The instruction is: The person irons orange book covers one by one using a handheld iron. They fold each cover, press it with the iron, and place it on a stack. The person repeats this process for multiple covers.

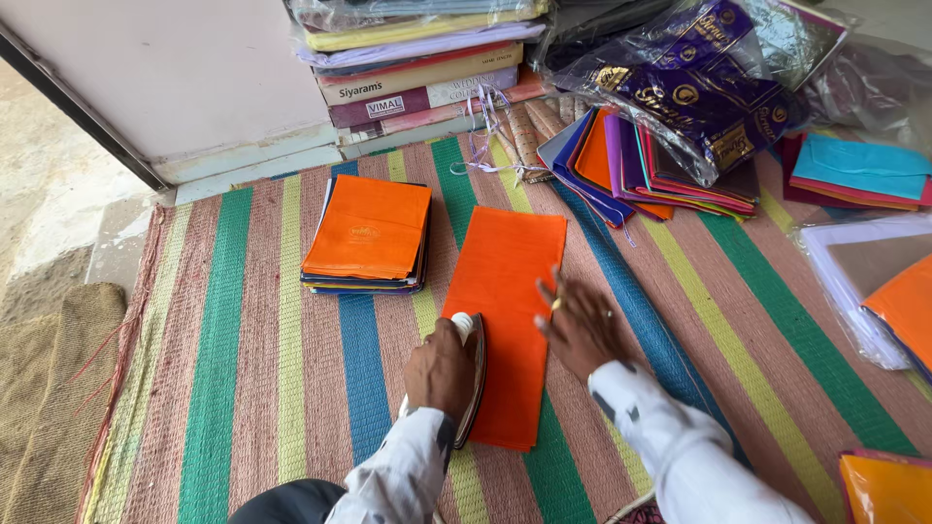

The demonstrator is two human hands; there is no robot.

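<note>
A long folded orange cloth (505, 291) lies flat on a striped mat (243, 369). My left hand (439, 371) grips the white handle of a flat iron (473, 378), which rests on the cloth's near left edge. To its right, my right hand (580, 325) lies palm down, fingers spread, on the cloth's right edge. Both arms wear white patterned sleeves.
A stack of folded cloths with an orange one on top (369, 235) sits to the left. Fanned coloured cloths (631, 165) lie beyond, under a purple plastic bag (699, 87). Boxed fabrics (417, 73) are piled by the wall. More folded cloths (864, 170) and plastic-wrapped pieces (879, 281) lie right.
</note>
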